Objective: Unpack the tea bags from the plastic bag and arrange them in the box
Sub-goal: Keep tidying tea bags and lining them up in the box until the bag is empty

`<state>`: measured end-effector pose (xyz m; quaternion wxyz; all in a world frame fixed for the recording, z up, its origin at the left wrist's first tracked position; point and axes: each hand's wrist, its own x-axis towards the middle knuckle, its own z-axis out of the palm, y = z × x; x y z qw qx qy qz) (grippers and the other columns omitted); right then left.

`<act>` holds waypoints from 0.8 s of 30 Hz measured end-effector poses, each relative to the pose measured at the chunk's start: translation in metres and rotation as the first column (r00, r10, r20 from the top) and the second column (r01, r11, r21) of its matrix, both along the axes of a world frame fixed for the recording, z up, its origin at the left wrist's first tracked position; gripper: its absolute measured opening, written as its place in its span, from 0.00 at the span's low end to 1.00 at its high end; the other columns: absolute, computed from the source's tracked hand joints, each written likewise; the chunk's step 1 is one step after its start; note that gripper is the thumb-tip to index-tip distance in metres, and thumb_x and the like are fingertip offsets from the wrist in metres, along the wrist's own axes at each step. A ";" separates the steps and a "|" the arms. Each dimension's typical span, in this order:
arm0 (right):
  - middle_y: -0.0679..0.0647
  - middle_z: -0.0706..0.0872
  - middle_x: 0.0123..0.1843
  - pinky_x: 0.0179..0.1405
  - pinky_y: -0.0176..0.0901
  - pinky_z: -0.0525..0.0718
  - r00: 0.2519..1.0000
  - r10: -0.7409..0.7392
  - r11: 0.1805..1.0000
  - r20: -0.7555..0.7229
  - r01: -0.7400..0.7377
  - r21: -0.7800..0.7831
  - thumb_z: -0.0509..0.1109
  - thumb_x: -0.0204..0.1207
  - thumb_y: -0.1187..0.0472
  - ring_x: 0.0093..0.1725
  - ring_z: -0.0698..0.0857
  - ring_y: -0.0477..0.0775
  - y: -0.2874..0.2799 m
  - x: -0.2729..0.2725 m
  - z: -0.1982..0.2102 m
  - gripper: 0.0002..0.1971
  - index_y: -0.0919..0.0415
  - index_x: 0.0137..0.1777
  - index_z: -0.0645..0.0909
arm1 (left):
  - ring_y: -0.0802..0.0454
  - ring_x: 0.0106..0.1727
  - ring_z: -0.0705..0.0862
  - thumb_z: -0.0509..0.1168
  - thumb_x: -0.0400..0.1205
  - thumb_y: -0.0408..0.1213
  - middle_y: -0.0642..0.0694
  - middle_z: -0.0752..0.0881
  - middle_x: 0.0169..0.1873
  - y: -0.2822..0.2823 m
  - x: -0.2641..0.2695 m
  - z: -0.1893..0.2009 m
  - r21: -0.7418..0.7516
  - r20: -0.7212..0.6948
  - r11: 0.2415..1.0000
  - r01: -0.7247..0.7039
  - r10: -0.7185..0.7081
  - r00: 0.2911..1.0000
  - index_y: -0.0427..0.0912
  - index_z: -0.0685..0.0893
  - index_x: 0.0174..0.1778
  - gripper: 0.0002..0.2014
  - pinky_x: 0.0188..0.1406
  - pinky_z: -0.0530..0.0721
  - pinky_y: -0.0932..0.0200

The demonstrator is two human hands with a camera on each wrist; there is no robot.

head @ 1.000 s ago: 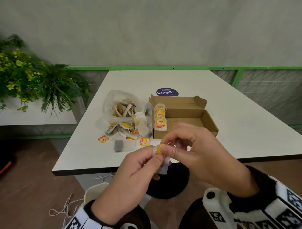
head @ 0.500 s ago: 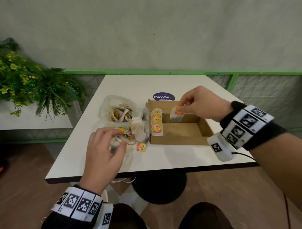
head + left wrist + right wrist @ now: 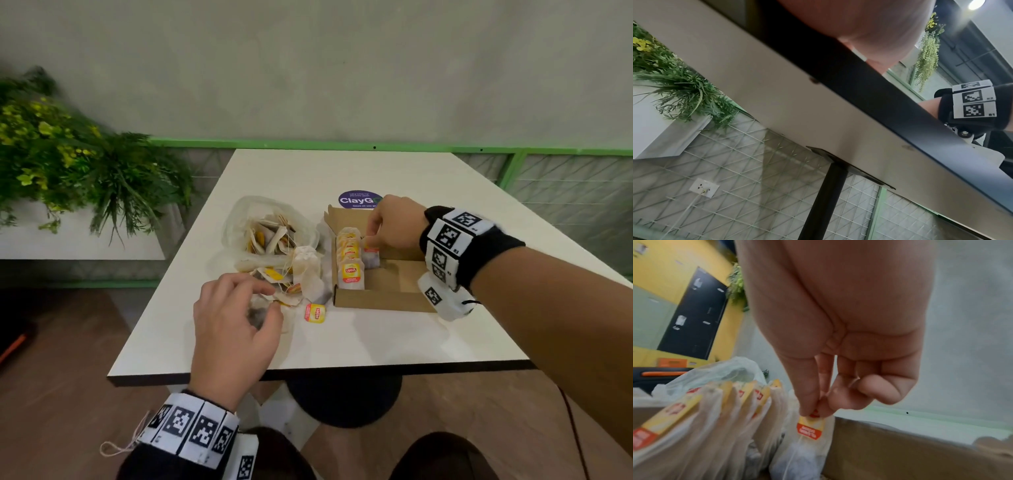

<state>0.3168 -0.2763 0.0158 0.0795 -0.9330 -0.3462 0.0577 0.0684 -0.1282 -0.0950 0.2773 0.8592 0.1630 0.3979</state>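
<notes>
Right hand (image 3: 394, 222) pinches the yellow-and-red paper tag of a white tea bag (image 3: 807, 449) between thumb and fingertips, holding it upright inside the open brown cardboard box (image 3: 383, 303), just beside a row of standing tagged tea bags (image 3: 349, 257) along the box's left wall. Left hand (image 3: 233, 325), fingers curled, grips a tea bag from the loose heap spilling out of the clear plastic bag (image 3: 239, 219) on the white table (image 3: 376, 342). One yellow tag (image 3: 315, 312) lies loose near the box.

- You sit in a café-style eatery: a white pedestal table (image 3: 394, 335) bearing a "ClayGo" clean-up sticker (image 3: 356, 200).
- Planter greenery (image 3: 68, 164) and green-railed partition (image 3: 513, 152) border you.
</notes>
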 end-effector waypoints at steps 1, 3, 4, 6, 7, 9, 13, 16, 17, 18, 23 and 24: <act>0.52 0.88 0.47 0.39 0.39 0.76 0.999 0.001 1.000 0.033 -0.001 -0.020 0.75 0.79 0.57 0.46 0.84 0.52 0.003 0.000 0.000 0.04 0.55 0.44 0.87 | 0.53 0.58 0.75 0.68 0.75 0.42 0.60 0.80 0.49 0.000 0.001 0.000 -0.001 -0.008 1.000 -0.003 0.003 1.000 0.54 0.87 0.47 0.07 0.59 0.78 0.42; 0.55 0.88 0.53 0.42 0.42 0.76 0.997 -0.003 0.999 0.077 0.006 -0.044 0.75 0.78 0.58 0.48 0.83 0.53 0.007 -0.002 0.000 0.05 0.58 0.49 0.86 | 0.53 0.58 0.74 0.68 0.75 0.43 0.60 0.80 0.49 0.000 0.001 0.001 0.003 -0.029 1.000 -0.006 0.006 1.000 0.54 0.87 0.48 0.08 0.59 0.78 0.43; 0.57 0.87 0.56 0.43 0.42 0.76 0.996 -0.012 0.998 0.087 0.016 -0.052 0.76 0.77 0.58 0.50 0.83 0.54 0.008 -0.003 -0.001 0.08 0.60 0.52 0.87 | 0.53 0.58 0.74 0.67 0.75 0.44 0.60 0.80 0.50 0.000 0.001 0.001 0.011 -0.040 1.000 -0.007 0.007 0.999 0.53 0.87 0.48 0.08 0.59 0.78 0.43; 0.59 0.85 0.61 0.46 0.43 0.76 0.995 -0.036 0.998 0.093 0.041 -0.043 0.76 0.77 0.58 0.54 0.83 0.57 0.008 -0.003 -0.001 0.14 0.61 0.60 0.84 | 0.52 0.58 0.75 0.66 0.75 0.45 0.59 0.80 0.50 -0.001 0.001 0.001 0.034 -0.051 0.999 -0.006 0.008 0.999 0.53 0.87 0.48 0.09 0.58 0.77 0.45; 0.59 0.84 0.63 0.47 0.43 0.76 0.994 -0.044 0.999 0.095 0.046 -0.018 0.76 0.77 0.59 0.56 0.83 0.58 0.007 -0.004 0.001 0.15 0.61 0.62 0.83 | 0.52 0.58 0.74 0.66 0.75 0.46 0.59 0.80 0.50 -0.001 0.000 0.001 0.047 -0.056 0.999 -0.002 0.004 0.998 0.53 0.87 0.49 0.10 0.58 0.76 0.46; 0.58 0.85 0.60 0.45 0.41 0.77 0.994 -0.029 0.996 0.103 0.020 0.088 0.74 0.77 0.62 0.54 0.83 0.57 0.005 -0.015 0.007 0.11 0.60 0.58 0.83 | 0.51 0.58 0.75 0.66 0.75 0.47 0.58 0.80 0.51 -0.002 -0.001 0.000 0.096 -0.083 0.995 0.013 -0.005 0.997 0.53 0.89 0.50 0.11 0.58 0.74 0.48; 0.47 0.86 0.37 0.30 0.38 0.73 0.990 0.118 0.977 0.072 -0.129 0.171 0.72 0.77 0.57 0.40 0.84 0.52 0.009 -0.071 0.014 0.06 0.56 0.40 0.87 | 0.50 0.60 0.75 0.68 0.75 0.49 0.57 0.80 0.52 -0.006 0.000 0.000 0.236 -0.179 0.971 0.044 -0.001 0.984 0.56 0.89 0.52 0.12 0.57 0.68 0.52; 0.50 0.88 0.43 0.31 0.38 0.73 0.959 0.252 0.962 0.128 -0.263 0.073 0.71 0.77 0.51 0.42 0.84 0.52 0.028 -0.107 0.004 0.08 0.54 0.48 0.88 | 0.50 0.61 0.75 0.68 0.74 0.51 0.57 0.80 0.53 -0.006 -0.001 0.001 0.222 -0.199 0.975 0.034 0.011 0.980 0.55 0.89 0.53 0.14 0.58 0.70 0.50; 0.52 0.87 0.48 0.35 0.40 0.76 0.951 0.283 0.955 0.126 -0.291 0.054 0.70 0.78 0.52 0.45 0.84 0.54 0.035 -0.114 0.000 0.09 0.54 0.53 0.87 | 0.50 0.60 0.75 0.67 0.73 0.51 0.57 0.81 0.52 -0.006 -0.001 0.002 0.209 -0.193 0.977 0.031 0.010 0.981 0.54 0.89 0.52 0.14 0.58 0.71 0.49; 0.54 0.87 0.50 0.38 0.41 0.79 0.948 0.299 0.953 0.107 -0.303 0.022 0.69 0.78 0.55 0.47 0.85 0.57 0.042 -0.117 -0.003 0.10 0.56 0.55 0.86 | 0.49 0.59 0.75 0.67 0.73 0.51 0.56 0.81 0.52 -0.006 -0.002 0.002 0.197 -0.181 0.980 0.028 0.009 0.983 0.54 0.89 0.51 0.14 0.57 0.71 0.49; 0.55 0.84 0.34 0.29 0.41 0.79 0.962 0.273 0.950 0.020 -0.266 -0.161 0.69 0.79 0.60 0.34 0.82 0.56 0.058 -0.119 -0.003 0.09 0.64 0.41 0.84 | 0.49 0.56 0.76 0.64 0.72 0.49 0.56 0.82 0.49 -0.006 -0.004 0.002 0.146 -0.112 0.989 0.032 -0.016 0.994 0.52 0.89 0.48 0.13 0.55 0.69 0.53; 0.55 0.84 0.33 0.29 0.41 0.79 0.964 0.263 0.956 0.023 -0.257 -0.143 0.70 0.78 0.60 0.34 0.82 0.56 0.055 -0.118 -0.001 0.09 0.65 0.40 0.85 | 0.50 0.56 0.76 0.64 0.72 0.49 0.56 0.82 0.49 -0.007 -0.004 0.002 0.137 -0.102 0.990 0.038 -0.024 0.994 0.52 0.90 0.48 0.13 0.56 0.70 0.52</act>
